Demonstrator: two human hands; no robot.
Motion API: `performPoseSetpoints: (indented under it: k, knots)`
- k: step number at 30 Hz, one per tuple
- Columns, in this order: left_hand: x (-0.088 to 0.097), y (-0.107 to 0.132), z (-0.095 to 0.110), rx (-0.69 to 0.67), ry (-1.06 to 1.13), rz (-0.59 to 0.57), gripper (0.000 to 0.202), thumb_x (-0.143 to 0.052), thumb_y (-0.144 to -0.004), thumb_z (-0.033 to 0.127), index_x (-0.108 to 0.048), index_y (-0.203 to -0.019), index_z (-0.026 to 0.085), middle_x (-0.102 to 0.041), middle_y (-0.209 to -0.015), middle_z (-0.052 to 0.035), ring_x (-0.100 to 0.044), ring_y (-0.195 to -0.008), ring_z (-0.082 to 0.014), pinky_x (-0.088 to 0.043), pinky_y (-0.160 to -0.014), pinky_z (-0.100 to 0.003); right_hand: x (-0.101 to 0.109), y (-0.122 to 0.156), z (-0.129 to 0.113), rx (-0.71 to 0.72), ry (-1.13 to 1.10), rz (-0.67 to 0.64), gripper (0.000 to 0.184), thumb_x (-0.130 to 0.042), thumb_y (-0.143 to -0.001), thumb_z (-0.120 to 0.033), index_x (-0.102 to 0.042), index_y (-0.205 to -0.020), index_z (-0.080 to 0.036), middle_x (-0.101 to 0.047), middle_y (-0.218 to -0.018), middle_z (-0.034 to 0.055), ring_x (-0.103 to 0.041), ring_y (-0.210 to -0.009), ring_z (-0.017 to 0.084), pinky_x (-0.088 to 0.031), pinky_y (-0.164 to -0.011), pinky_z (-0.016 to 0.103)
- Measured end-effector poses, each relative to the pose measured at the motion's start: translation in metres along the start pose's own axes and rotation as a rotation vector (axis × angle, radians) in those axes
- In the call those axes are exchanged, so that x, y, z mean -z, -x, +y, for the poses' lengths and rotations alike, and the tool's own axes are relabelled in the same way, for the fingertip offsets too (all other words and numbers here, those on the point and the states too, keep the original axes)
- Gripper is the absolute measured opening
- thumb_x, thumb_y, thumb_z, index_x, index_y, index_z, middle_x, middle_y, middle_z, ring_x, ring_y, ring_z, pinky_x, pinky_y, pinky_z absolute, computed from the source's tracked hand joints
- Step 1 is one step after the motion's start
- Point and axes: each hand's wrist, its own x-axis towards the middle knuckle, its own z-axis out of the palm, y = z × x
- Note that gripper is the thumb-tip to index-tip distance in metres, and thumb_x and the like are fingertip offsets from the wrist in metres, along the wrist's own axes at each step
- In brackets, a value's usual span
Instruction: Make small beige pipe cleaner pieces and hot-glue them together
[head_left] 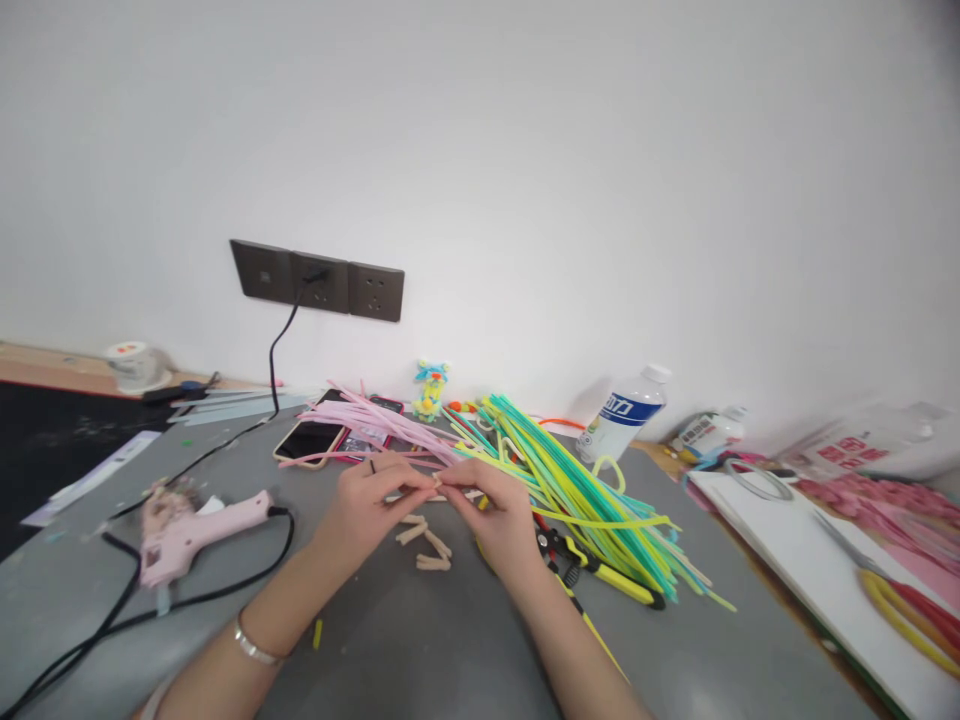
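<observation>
Left hand (pixel 379 500) and right hand (pixel 496 508) both pinching small beige piece (pixel 437 481) at fingertips, over table (pixel 375 645). Beige stems (pixel 433 564) lie just below; pliers (pixel 613 581) near right hand.

Plain white wall (pixel 525 190); dark socket panel (pixel 335 290) mounted on it; grey tabletop (pixel 375 655) below.

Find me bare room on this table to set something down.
Grey tabletop shows bare between your forearms, nearer you than the beige pieces, and at right, between yellow-handled pliers and white board. It's crowded farther back, with pink pipe cleaners and green-yellow pipe cleaners, and at left, around the pink glue gun and black cable.
</observation>
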Motion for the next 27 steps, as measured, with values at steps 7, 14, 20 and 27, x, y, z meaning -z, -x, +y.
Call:
performPoseSetpoints:
  k: [7,14,20,27]
  knots:
    - [0.002,0.004,0.002,0.243,-0.051,-0.074,0.03,-0.068,-0.087,0.038,-0.052,-0.069,0.019,-0.058,-0.06,0.0059,-0.058,-0.053,-0.0096,-0.045,-0.048,-0.017,0.007,-0.002,-0.002,0.002,0.029,-0.116,0.008,-0.066,-0.088,-0.014,-0.071,-0.086,-0.02,-0.074,-0.077,0.004,-0.069,-0.069,0.016,-0.054,-0.064,0.026]
    - [0.007,0.0,0.001,0.191,-0.016,-0.155,0.033,-0.063,-0.09,0.041,-0.049,-0.069,0.019,-0.055,-0.06,0.0065,-0.054,-0.053,-0.0083,-0.043,-0.05,-0.016,0.015,-0.005,-0.003,-0.026,0.03,-0.273,0.011,-0.062,-0.088,-0.011,-0.067,-0.084,-0.02,-0.069,-0.076,0.0027,-0.063,-0.07,0.015,-0.049,-0.063,0.024]
    - [0.007,-0.001,0.002,0.057,-0.018,-0.168,0.026,-0.06,-0.094,0.035,-0.055,-0.074,0.019,-0.061,-0.065,0.0035,-0.057,-0.056,-0.009,-0.046,-0.053,-0.017,0.016,-0.004,-0.006,-0.053,0.062,-0.339,0.01,-0.057,-0.09,-0.015,-0.064,-0.085,-0.02,-0.064,-0.076,0.0017,-0.06,-0.07,0.015,-0.048,-0.064,0.025]
    - [0.006,0.001,-0.007,0.099,0.059,-0.186,0.012,-0.063,-0.092,0.026,-0.07,-0.086,0.019,-0.073,-0.077,-0.0034,-0.068,-0.074,-0.015,-0.054,-0.067,-0.023,0.012,-0.004,-0.005,-0.077,0.066,-0.267,0.008,-0.058,-0.092,-0.018,-0.063,-0.087,-0.02,-0.066,-0.079,0.0033,-0.061,-0.07,0.016,-0.048,-0.064,0.026]
